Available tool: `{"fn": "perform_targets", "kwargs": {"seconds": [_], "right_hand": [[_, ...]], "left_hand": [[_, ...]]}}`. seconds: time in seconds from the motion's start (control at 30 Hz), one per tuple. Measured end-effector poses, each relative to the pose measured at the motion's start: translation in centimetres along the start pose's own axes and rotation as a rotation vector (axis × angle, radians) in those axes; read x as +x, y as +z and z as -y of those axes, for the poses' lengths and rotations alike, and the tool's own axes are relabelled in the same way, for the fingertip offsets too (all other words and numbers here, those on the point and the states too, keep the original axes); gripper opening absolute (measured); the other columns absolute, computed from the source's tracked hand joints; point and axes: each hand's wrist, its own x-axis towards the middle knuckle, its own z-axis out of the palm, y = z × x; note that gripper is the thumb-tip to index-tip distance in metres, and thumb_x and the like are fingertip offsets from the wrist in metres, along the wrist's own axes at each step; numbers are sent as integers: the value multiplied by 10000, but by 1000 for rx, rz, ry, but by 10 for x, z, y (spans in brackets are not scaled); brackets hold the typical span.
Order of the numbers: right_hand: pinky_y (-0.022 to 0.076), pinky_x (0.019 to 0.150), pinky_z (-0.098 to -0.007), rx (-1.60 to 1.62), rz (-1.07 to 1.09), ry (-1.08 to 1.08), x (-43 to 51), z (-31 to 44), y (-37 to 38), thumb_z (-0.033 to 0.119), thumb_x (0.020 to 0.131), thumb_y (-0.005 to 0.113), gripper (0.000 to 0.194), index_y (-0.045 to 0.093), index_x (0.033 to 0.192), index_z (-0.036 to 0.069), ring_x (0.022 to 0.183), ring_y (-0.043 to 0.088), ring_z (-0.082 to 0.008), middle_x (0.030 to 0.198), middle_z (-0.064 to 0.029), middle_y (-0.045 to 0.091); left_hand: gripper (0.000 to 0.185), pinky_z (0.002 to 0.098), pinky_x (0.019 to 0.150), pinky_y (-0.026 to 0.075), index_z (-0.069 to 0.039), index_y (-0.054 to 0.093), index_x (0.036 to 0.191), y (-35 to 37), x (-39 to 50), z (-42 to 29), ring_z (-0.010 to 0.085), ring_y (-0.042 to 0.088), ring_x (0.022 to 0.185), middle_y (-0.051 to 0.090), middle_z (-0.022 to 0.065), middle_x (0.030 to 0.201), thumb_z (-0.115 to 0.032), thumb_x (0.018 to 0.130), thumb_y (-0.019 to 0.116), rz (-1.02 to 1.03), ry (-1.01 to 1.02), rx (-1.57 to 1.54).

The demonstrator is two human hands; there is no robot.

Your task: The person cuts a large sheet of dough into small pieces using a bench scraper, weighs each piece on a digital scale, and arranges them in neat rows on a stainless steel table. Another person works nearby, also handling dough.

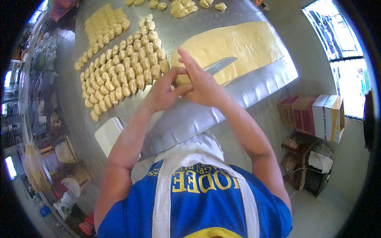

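Observation:
A thick slab of pale yellow dough (235,41) lies on the metal table at the right. At its near left end my two hands meet. My left hand (165,90) curls its thumb and fingers about a bit of dough (182,79) at this end. Against those fingers rests my right hand (201,81), its index finger stretched out. A knife blade (221,65) juts from the little-finger side of my right hand and lies over the slab; its handle is hidden by the hand. Left of my hands, small dough pieces (125,71) stand in close rows.
The metal table (202,119) has its front edge at my apron. A white flat-topped object (108,134) sits by my left forearm. More dough pieces (105,23) lie at the far left, and others (183,7) at the back. Cardboard boxes (315,116) stand at the right.

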Motion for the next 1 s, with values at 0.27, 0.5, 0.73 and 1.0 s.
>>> {"fn": "perform_targets", "kwargs": {"seconds": [0.27, 0.5, 0.73, 1.0], "right_hand": [[544, 807, -481, -47, 94, 135, 0, 5, 23, 95, 752, 735, 338, 670, 1084, 99, 952, 690, -398, 969, -185, 719], [541, 780, -478, 4, 115, 200, -9, 10, 21, 264, 796, 731, 265, 688, 954, 56, 878, 693, -401, 901, -203, 715], [532, 774, -411, 489, 311, -229, -13, 99, -2, 307, 846, 785, 422, 637, 1147, 50, 857, 711, -236, 897, -113, 730], [471, 999, -408, 251, -57, 296, -18, 32, 6, 259, 785, 853, 671, 537, 1328, 25, 1215, 588, -298, 1302, -179, 622]], "left_hand": [[258, 385, 843, 523, -49, 603, 1135, 17, -26, -48, 285, 671, 970, 664, 153, 1080, -223, 945, 624, -347, 190, 444], [358, 422, 732, 537, -59, 649, 1034, 26, 0, -14, 333, 686, 819, 703, 145, 899, -368, 859, 695, -530, 77, 230], [503, 395, 784, 523, -67, 634, 1142, -65, 55, 73, 275, 694, 841, 716, 109, 850, -513, 913, 597, -498, -502, 554], [485, 394, 878, 566, -31, 574, 1309, -204, 147, 171, 233, 671, 1020, 660, 145, 1161, -398, 992, 582, -687, -283, -209]]}}
